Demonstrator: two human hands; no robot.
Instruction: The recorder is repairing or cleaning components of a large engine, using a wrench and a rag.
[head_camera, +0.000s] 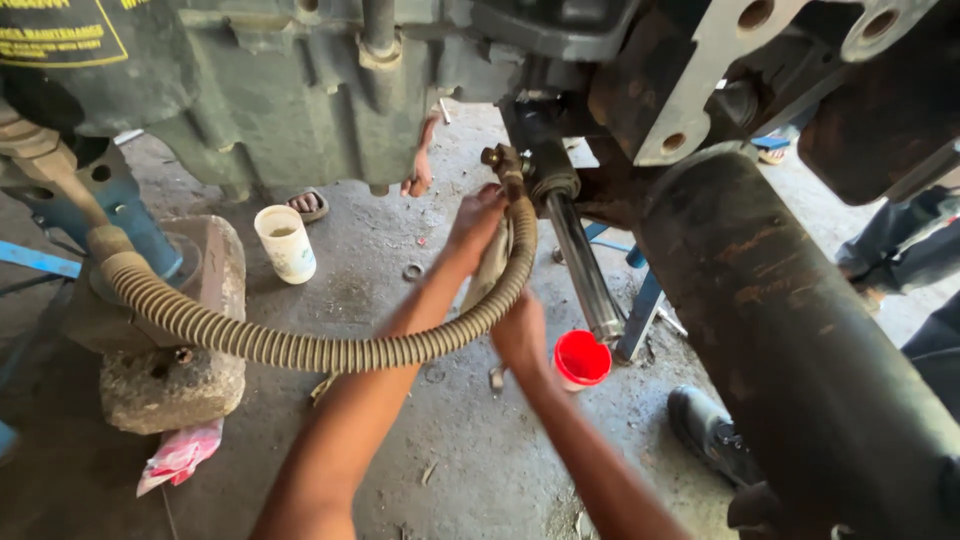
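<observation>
Both hands' fingers wrap the ribbed hose, fingertips hidden behind it.

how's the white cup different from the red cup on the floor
The white cup is taller and pale, its outside smudged with grime; the red cup is shorter and bright red. The white cup stands in open view beside the stone block, left of the arms; the red cup sits just right of the right hand, which hides part of it. Both stand upright and uncovered on the concrete floor.
</observation>
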